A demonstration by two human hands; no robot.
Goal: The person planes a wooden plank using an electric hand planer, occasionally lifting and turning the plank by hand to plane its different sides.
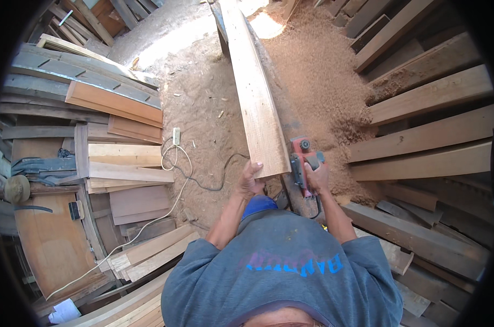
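A long pale wooden board (256, 109) runs away from me, lying on a narrow support. My left hand (252, 175) is closed on the near left corner of the board, thumb on its top face and the other fingers partly hidden. To the right of that near end, my right hand (317, 179) wraps the handle of a red and black electric planer (298, 161). The planer sits close beside the board's right edge; whether they touch I cannot tell. A dark cord hangs from the planer's near end.
Wood shavings (312, 71) cover the ground to the right. Stacked planks (426, 128) line the right side. More boards and brown panels (116, 109) are piled on the left. A pale extension cord (149, 222) with a socket block (176, 136) trails across the floor and wood.
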